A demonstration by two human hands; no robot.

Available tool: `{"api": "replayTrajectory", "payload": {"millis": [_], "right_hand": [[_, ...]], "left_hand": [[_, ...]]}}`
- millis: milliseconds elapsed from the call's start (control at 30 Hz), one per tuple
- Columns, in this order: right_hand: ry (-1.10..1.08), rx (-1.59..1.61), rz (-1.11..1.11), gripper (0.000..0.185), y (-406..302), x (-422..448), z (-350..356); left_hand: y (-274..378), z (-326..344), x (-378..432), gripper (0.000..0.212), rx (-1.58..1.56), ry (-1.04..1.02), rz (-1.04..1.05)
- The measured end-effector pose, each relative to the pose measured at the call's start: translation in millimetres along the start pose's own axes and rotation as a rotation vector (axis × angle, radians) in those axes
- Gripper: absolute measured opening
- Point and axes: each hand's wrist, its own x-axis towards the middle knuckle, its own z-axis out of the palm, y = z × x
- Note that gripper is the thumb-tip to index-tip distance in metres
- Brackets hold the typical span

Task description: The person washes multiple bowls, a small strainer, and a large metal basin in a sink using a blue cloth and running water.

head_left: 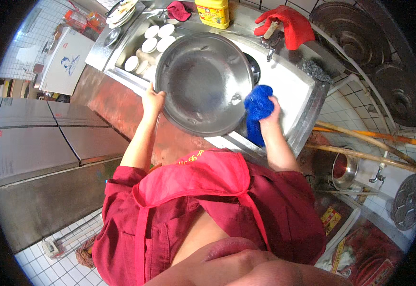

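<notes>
A large round metal basin is held up over the front of a steel sink, its hollow side towards me. My left hand grips its rim on the left, the thumb on the near face. A wet-looking blue cloth is bunched in my right hand, touching or very close to the basin's right rim. Part of the cloth hangs down past the wrist. Behind the basin a dark round thing shows only in part.
Several white bowls sit in the left sink compartment. Stacked plates stand beyond it. Along the back are a yellow jug, red rubber gloves over a tap, and a steel scourer. Poles lean at the right.
</notes>
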Motion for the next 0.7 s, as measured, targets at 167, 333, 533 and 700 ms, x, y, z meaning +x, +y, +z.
{"api": "replayTrajectory", "payload": {"millis": [167, 333, 533, 700], "right_hand": [[-0.078, 0.116, -0.147, 0.020, 22.1, 74.5, 50.1], [-0.236, 0.166, -0.190, 0.025, 59.6, 103.3, 118.4], [-0.229, -0.126, -0.296, 0.029, 74.0, 99.2, 183.9], [-0.492, -0.244, -0.084, 0.012, 119.0, 70.9, 173.8]], "left_hand": [[36.3, 5.5, -14.2, 0.045, -0.041, -0.071, 0.132], [38.9, -2.0, -12.6, 0.047, 0.059, -0.047, 0.199], [55.1, 10.6, -16.0, 0.049, 0.104, -0.092, 0.281], [50.4, 18.5, -13.9, 0.051, 0.183, -0.142, 0.227]]}}
